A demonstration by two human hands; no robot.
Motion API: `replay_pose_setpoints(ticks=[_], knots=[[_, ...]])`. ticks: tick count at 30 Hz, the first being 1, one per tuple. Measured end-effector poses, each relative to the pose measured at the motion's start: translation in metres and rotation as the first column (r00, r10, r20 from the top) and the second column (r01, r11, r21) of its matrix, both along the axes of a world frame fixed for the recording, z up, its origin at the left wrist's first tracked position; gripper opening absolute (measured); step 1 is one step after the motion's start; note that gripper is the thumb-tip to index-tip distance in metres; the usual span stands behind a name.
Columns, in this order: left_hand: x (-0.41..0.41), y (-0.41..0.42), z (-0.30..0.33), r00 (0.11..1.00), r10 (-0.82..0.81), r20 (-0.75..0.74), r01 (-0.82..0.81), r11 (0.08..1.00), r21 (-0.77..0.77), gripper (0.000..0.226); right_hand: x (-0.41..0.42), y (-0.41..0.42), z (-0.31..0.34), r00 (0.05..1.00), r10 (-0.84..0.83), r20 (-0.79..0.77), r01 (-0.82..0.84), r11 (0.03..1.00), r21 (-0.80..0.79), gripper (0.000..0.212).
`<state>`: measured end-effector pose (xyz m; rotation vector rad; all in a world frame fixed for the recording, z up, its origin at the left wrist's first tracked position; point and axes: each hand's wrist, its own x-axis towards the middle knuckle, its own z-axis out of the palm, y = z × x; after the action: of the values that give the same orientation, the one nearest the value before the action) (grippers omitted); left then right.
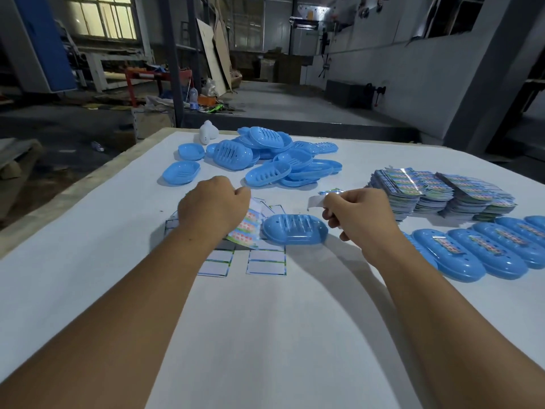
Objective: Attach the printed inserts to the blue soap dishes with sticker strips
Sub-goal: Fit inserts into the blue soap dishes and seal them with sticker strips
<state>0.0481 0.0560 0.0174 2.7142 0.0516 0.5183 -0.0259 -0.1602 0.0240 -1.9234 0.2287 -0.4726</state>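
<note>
A blue soap dish (pixel 295 228) lies upside down on the white table between my hands. My left hand (pixel 213 208) is curled and holds a colourful printed insert (pixel 246 230) by its upper edge, just left of the dish. My right hand (pixel 358 214) pinches a pale sticker strip (pixel 315 201) above the dish's right end. Sticker sheets (pixel 267 262) with peeled frames lie flat in front of the dish, partly under my left forearm.
A loose heap of blue soap dishes (pixel 265 157) sits at the back. Stacks of printed inserts (pixel 436 193) stand at the right. Several dishes with inserts on them (pixel 486 249) lie in a row at the right edge. A white object (pixel 208 132) stands at the far edge.
</note>
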Motion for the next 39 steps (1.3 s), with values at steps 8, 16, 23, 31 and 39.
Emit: replay_pose_setpoints(ticks=[8, 16, 23, 31, 39], knots=[[0.000, 0.016, 0.003, 0.985, 0.146, -0.096, -0.103, 0.928, 0.357, 0.027, 0.001, 0.010, -0.005, 1.000, 0.002, -0.028, -0.006, 0.991, -0.137, 0.023], [-0.034, -0.041, 0.000, 0.882, -0.458, 0.107, 0.432, 0.698, -0.571, 0.017, 0.001, 0.016, -0.006, 0.991, -0.048, 0.123, 0.080, 0.958, -0.275, 0.025], [-0.038, -0.054, -0.005, 0.822, -0.553, 0.136, 0.491, 0.569, -0.660, 0.020, 0.001, 0.015, -0.007, 0.983, -0.035, 0.181, 0.083, 0.961, -0.264, 0.025], [-0.041, -0.054, -0.003, 0.824, -0.555, 0.113, 0.450, 0.521, -0.725, 0.017, 0.001, 0.012, -0.007, 0.981, 0.021, 0.192, 0.034, 0.960, -0.278, 0.028], [-0.042, -0.049, 0.005, 0.863, -0.491, 0.119, 0.402, 0.525, -0.750, 0.019, 0.001, 0.014, -0.009, 0.966, 0.162, 0.202, -0.090, 0.942, -0.324, 0.040]])
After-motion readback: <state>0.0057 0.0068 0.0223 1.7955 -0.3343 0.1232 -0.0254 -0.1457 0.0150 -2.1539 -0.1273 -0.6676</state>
